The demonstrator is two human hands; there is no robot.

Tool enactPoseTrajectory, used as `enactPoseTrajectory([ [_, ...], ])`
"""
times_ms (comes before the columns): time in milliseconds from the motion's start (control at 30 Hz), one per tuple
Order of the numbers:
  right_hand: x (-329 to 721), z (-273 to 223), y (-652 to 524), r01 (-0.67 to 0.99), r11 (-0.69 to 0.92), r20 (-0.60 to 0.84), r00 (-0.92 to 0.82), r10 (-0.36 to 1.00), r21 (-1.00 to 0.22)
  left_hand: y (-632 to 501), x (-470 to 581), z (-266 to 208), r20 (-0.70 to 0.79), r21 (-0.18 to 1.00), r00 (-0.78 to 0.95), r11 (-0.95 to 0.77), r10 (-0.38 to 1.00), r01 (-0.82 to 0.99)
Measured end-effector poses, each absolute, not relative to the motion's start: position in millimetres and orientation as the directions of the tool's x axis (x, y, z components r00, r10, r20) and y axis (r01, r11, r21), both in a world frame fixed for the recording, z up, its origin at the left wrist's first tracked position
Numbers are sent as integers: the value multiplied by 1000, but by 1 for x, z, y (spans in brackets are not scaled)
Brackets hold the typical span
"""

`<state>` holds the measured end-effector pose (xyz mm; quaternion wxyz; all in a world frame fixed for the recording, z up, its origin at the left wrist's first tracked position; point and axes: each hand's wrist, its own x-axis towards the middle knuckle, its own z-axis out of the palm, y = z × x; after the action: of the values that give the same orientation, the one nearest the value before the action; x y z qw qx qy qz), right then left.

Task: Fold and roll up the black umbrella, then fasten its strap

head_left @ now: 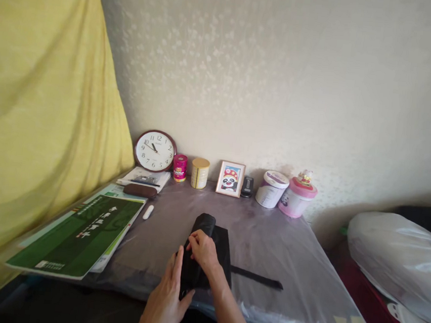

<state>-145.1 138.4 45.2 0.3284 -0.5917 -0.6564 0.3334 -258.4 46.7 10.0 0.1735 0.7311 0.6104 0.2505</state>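
Observation:
A black, partly rolled fabric bundle (205, 222) lies near the front edge of the table, its flat part (224, 248) spread out on the right. From under it a black strap (257, 277) runs to the right across the table cover. My left hand (168, 291) rests along the bundle's left side, fingers stretched and thumb apart near its front end. On top of the roll, my right hand (204, 252) has its fingers curled and pinched at the left edge of the fabric. What lies under those fingertips is hidden.
Left on the plastic-covered table (268, 248) lie green books (79, 234), a brown case (140, 190) and a white stick-like object (148, 212). A clock (155, 150), tins, a panda picture frame (230, 178) and two tubs line the wall. A yellow curtain (44, 114) hangs left.

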Motion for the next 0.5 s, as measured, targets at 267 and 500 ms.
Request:
enactPoseTrajectory([
  [267,-146,41,137,561,121,88,-87,992,-819,53,-266,2,303,324,182,-281,935,903],
  [500,-145,37,140,565,150,139,-63,988,-812,61,-245,-2,179,466,177,-242,968,851],
])
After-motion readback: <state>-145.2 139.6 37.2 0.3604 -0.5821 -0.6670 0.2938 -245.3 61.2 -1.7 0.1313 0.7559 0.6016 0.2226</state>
